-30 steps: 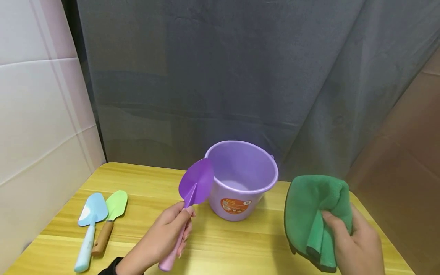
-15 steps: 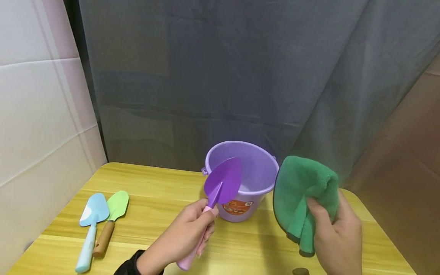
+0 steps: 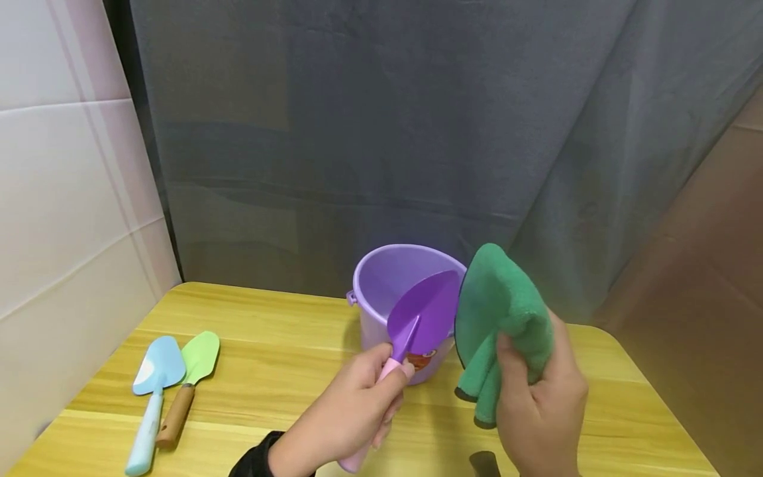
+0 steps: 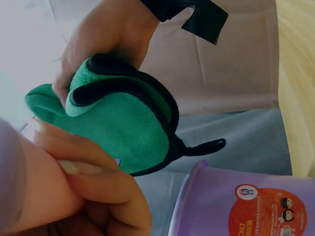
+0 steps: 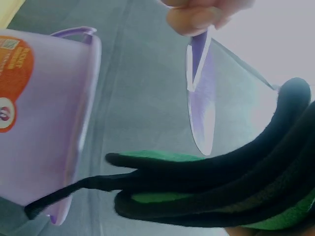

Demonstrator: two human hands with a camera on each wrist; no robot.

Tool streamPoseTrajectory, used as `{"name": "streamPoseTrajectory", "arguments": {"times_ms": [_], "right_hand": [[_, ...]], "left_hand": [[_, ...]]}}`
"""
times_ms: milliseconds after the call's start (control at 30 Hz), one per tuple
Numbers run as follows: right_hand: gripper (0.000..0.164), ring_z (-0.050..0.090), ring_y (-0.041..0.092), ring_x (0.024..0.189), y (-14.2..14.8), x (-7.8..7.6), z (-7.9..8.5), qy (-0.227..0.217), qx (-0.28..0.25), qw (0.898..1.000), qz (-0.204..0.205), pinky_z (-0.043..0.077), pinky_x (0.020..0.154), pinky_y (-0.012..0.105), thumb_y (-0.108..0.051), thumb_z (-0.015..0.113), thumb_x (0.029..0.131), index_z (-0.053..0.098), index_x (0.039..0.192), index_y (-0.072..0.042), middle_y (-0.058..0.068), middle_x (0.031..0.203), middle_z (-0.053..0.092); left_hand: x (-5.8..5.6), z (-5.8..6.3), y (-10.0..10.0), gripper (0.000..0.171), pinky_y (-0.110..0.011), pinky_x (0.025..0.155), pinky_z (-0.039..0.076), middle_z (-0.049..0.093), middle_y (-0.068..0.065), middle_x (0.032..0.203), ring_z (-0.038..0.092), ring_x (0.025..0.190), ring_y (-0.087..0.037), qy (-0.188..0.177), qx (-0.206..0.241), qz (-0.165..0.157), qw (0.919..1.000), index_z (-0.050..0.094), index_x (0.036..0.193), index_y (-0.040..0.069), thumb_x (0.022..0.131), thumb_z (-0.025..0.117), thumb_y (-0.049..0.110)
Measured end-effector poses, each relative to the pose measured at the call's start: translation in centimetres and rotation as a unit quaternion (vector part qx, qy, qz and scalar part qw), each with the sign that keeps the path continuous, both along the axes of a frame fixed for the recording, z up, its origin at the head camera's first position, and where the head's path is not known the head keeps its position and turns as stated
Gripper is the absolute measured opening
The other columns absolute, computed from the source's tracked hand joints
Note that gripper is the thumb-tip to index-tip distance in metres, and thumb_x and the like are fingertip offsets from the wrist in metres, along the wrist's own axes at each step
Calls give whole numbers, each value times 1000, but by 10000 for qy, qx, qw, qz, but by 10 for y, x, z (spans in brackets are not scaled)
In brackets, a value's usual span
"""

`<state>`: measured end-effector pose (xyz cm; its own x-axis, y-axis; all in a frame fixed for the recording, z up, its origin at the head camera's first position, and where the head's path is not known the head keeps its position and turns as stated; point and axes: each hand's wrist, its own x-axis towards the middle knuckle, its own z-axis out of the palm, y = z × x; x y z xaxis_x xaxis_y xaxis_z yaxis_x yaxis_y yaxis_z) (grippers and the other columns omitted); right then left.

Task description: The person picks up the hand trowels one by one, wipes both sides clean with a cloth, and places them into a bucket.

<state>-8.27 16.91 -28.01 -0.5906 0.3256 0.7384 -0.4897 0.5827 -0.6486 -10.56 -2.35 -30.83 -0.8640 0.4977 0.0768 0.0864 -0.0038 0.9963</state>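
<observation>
My left hand grips the pink handle of a trowel, its purple blade pointing up and to the right. My right hand holds a folded green cloth with dark edging, pinched between thumb and fingers. In the head view the blade's right edge meets the cloth's left edge; whether they touch, I cannot tell. The right wrist view has the blade just above the folded cloth, whose dark loop sticks out. Behind both hands stands a lilac bucket with an orange label, partly covered by the blade and cloth.
Two more trowels lie on the wooden table at the left: a light blue one, overlapping a green one with a brown handle. A grey curtain hangs behind. A small brownish object is cut off at the bottom edge.
My left hand has carried the trowel to the right, across the bucket's front. My right hand has brought the cloth left and up, so the two are now side by side.
</observation>
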Motion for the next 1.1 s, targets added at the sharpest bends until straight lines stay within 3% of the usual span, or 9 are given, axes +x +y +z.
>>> {"name": "streamPoseTrajectory", "arguments": {"times_ms": [167, 300, 367, 467, 600, 767, 900, 1000, 1100], "right_hand": [[45, 55, -5, 56, -5, -7, -7, 689, 551, 9949, 484, 47, 66, 10, 9, 61, 89, 62, 133, 0, -13, 99, 67], [51, 67, -4, 96, -9, -13, -9, 1001, 1383, 9840, 505, 49, 92, 11, 6, 60, 86, 61, 136, -2, 8, 118, 71], [53, 61, 4, 125, -10, -15, -10, 1057, 1792, 9766, 552, 41, 110, 14, 3, 58, 84, 59, 137, 0, 14, 131, 67], [54, 49, 17, 143, -12, -17, -13, 1037, 2246, 9667, 654, 33, 120, 23, 2, 53, 82, 57, 137, 3, 16, 140, 62], [53, 46, 23, 146, -18, -18, -17, 1150, 2497, 9594, 638, 30, 122, 26, 1, 51, 79, 57, 131, 7, 20, 141, 60], [48, 46, 20, 146, -29, -20, -25, 1678, 2546, 9513, 450, 32, 122, 31, 0, 50, 78, 59, 123, 11, 24, 134, 62], [44, 54, 27, 137, -35, -21, -29, 1893, 2554, 9476, 314, 35, 121, 33, 0, 49, 76, 61, 117, 11, 24, 128, 65], [43, 60, 33, 125, -39, -22, -32, 1948, 2565, 9464, 245, 36, 120, 32, 1, 47, 74, 64, 113, 9, 23, 123, 68], [39, 63, 34, 118, -43, -21, -36, 1921, 2578, 9463, 338, 38, 118, 29, -1, 48, 76, 65, 110, 7, 20, 119, 71]], "left_hand": [[1, -2, 2, 25, -26, 35, 40, 52, -1, 60, 44, 37, -11, 244, -312, 93, 9992, 54, 96, 5, 105, 51, 28], [3, -4, 4, 21, -31, 35, 46, 54, 1, 62, 47, 36, -9, 446, -585, 197, 9971, 57, 101, 12, 103, 55, 33], [5, -5, 5, 21, -33, 37, 48, 52, 2, 64, 47, 39, -9, 554, -733, 344, 9952, 59, 105, 15, 101, 58, 35], [5, -7, 8, 15, -28, 45, 49, 49, 4, 69, 48, 47, -6, 932, -1014, 621, 9885, 60, 107, 17, 98, 62, 29], [5, -11, 12, 8, -21, 57, 46, 49, 9, 73, 47, 58, 0, 1696, -1480, 954, 9696, 57, 97, 15, 91, 62, 12], [9, -17, 14, 18, -16, 51, 39, 40, 14, 65, 38, 55, 5, 2672, -1898, 1408, 9342, 53, 94, 15, 84, 61, 3], [11, -21, 16, 16, -15, 44, 31, 30, 16, 61, 31, 51, 4, 3143, -2088, 1738, 9096, 52, 87, 15, 81, 61, 3], [10, -22, 17, 16, -14, 45, 31, 34, 15, 59, 33, 51, 3, 3236, -2127, 1906, 9021, 53, 79, 16, 82, 62, 3], [8, -23, 15, 16, -14, 47, 36, 52, 12, 59, 47, 54, 3, 3293, -2097, 2064, 8972, 60, 78, 17, 84, 65, 2]]}}
